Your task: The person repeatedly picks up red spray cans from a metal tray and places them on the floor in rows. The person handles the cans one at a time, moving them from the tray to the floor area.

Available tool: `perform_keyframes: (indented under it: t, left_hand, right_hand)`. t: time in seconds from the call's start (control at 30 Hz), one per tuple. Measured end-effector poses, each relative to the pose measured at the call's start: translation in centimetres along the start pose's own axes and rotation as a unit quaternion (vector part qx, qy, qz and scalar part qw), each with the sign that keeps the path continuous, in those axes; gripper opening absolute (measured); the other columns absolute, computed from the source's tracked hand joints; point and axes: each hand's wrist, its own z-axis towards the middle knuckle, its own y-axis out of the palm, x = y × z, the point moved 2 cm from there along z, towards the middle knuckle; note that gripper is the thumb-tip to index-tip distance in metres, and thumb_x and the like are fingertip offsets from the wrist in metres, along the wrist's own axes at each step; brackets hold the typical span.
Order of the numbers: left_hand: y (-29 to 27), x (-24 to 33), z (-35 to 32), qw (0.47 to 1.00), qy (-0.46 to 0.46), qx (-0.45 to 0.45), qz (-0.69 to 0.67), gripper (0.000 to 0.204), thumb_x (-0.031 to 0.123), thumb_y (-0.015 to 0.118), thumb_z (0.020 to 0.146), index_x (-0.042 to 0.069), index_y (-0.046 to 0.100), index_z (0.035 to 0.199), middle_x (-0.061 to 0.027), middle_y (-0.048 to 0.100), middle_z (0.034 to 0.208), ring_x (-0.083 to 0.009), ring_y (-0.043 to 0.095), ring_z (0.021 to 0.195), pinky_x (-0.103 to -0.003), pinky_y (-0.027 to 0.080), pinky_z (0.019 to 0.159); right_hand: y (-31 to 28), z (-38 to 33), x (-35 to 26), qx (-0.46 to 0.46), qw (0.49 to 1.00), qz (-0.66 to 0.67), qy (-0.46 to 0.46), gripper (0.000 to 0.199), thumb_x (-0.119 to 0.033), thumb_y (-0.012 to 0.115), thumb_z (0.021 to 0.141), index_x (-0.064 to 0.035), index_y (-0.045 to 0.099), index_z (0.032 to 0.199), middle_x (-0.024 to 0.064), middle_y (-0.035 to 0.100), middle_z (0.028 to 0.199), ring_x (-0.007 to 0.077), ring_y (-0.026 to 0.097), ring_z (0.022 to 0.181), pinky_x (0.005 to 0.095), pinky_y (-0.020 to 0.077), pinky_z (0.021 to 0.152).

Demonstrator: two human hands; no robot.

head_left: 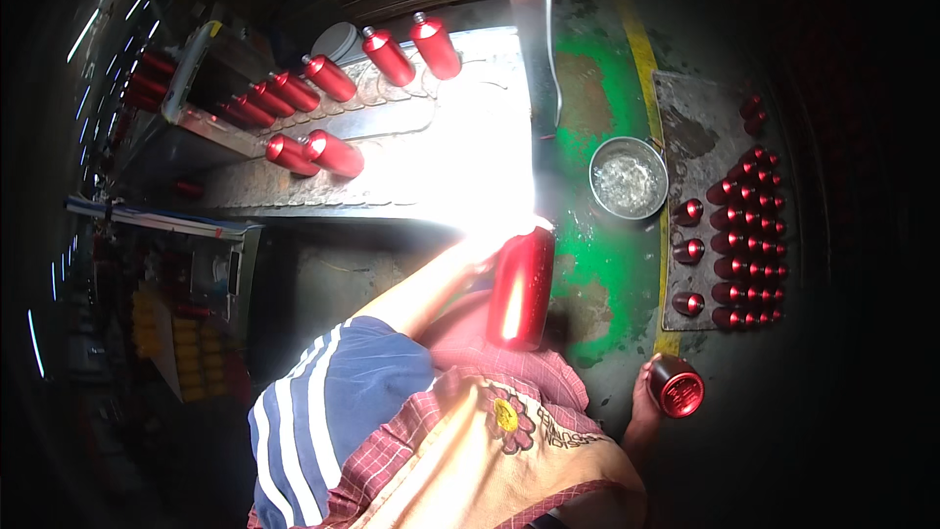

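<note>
Under the glare of a bright lamp, my left hand (480, 251) is closed on a glossy red metal bottle (521, 289). That bottle hangs in front of my apron, its wide end toward me; its upper end and my fingertips are washed out by light. Low on the right, my right hand (642, 400) grips another red bottle (676, 386), whose round base faces up toward me. Part of that hand is hidden behind the bottle.
Several red bottles (390, 57) stand along a curved-track conveyor (382, 132) on the left. A metal basin of water (629, 178) sits on the green floor. Beyond a yellow line, a board (685, 98) bears rows of red bottles (749, 235). A vertical post (534, 39) rises beside the conveyor.
</note>
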Motion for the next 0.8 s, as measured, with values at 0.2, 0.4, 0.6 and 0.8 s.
perform_keyframes:
  t: [0.2, 0.4, 0.6, 0.8]
  left_hand:
    - [-11.2, 3.1, -9.8, 0.988, 0.030, 0.141, 0.054, 0.037, 0.027, 0.061, 0.093, 0.000, 0.061, 0.117, -0.0110, 0.066, 0.110, -0.0188, 0.065, 0.095, -0.033, 0.054, 0.086]
    - [-26.8, 14.9, -28.2, 0.922, 0.145, 0.330, 0.140, 0.038, 0.020, 0.059, 0.091, 0.000, 0.064, 0.123, -0.0090, 0.066, 0.116, -0.0165, 0.062, 0.106, -0.032, 0.048, 0.097]
    - [-40.7, 23.8, -36.2, 0.623, 0.249, 0.615, 0.415, 0.034, 0.018, 0.074, 0.080, 0.012, 0.072, 0.113, -0.0101, 0.067, 0.116, -0.0270, 0.061, 0.108, -0.035, 0.045, 0.098]
    - [-47.8, 23.2, -32.3, 0.529, 0.233, 0.640, 0.507, 0.038, 0.022, 0.077, 0.075, 0.028, 0.074, 0.112, -0.0029, 0.056, 0.134, -0.0286, 0.053, 0.114, -0.040, 0.047, 0.097]
  right_hand:
    - [1.4, 4.7, 13.0, 0.011, 0.954, -0.296, 0.039, 0.033, -0.043, 0.047, 0.096, -0.0262, 0.064, 0.118, 0.0179, 0.061, 0.125, 0.0338, 0.064, 0.099, 0.0521, 0.0559, 0.079]
    - [12.4, 10.7, 37.3, -0.142, 0.866, -0.474, 0.076, 0.047, -0.045, 0.061, 0.087, -0.0169, 0.053, 0.124, 0.0164, 0.059, 0.124, 0.0287, 0.059, 0.111, 0.0423, 0.0524, 0.092]
    - [19.7, 13.6, 64.5, -0.484, 0.479, -0.732, -0.031, 0.037, -0.019, 0.075, 0.075, -0.0036, 0.069, 0.108, 0.0166, 0.055, 0.132, 0.0318, 0.052, 0.124, 0.0423, 0.0381, 0.107]
    - [15.5, 16.0, 82.0, -0.596, 0.240, -0.743, -0.189, 0.039, -0.009, 0.079, 0.063, -0.0228, 0.077, 0.100, 0.0166, 0.049, 0.132, 0.0409, 0.044, 0.119, 0.0475, 0.0418, 0.100]
